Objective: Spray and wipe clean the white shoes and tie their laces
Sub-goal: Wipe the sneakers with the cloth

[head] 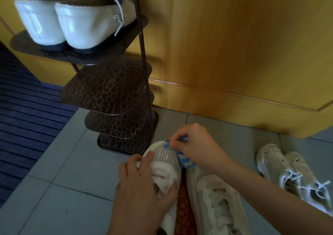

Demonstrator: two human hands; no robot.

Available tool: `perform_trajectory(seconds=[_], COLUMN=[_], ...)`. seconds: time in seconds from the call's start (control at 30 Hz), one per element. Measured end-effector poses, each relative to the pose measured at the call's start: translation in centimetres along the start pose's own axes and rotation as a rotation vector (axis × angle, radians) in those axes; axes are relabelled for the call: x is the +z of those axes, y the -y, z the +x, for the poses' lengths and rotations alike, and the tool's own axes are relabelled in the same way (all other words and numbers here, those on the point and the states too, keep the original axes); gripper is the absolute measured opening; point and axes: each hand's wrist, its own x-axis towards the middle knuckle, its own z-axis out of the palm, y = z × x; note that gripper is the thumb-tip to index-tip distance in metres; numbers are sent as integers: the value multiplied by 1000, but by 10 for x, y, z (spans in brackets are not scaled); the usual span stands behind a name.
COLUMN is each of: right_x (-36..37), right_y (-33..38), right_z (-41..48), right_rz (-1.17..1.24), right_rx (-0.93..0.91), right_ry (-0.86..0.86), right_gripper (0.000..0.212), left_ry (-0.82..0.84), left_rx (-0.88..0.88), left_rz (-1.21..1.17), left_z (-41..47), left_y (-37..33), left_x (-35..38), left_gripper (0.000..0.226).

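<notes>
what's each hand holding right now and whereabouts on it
The left hand grips the white sneaker around its tongue and midfoot. The right hand pinches the striped cloth, bunched by its middle, against the sneaker's toe.

I can't read any text, brand or no. in this view. Small dark marks on the sneakers [284,164] at far right may be logos, but they're too blurred to tell.

Left hand [142,184] comes in from 6 o'clock, fingers and thumb wrapped round a shoe [164,155]. Right forearm angles in from 4 o'clock, right hand [195,144] knuckles-up, pinching a cloth [186,161].
</notes>
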Motion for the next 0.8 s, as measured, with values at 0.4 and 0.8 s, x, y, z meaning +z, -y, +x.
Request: perform_trajectory(seconds=[0.4, 0.8], right_x=[-3, -4], right_y=[-2, -1], right_z=[-10, 7], right_rz=[35, 22], right_rx=[-30, 18], right_ry=[14, 16], right_gripper=[10, 11], left_ry=[-14, 66], left_rx=[-30, 10], left_rz=[20, 40], left_z=[-6, 6], left_y=[-2, -5], left_x=[-7, -17], left_gripper=[87, 85])
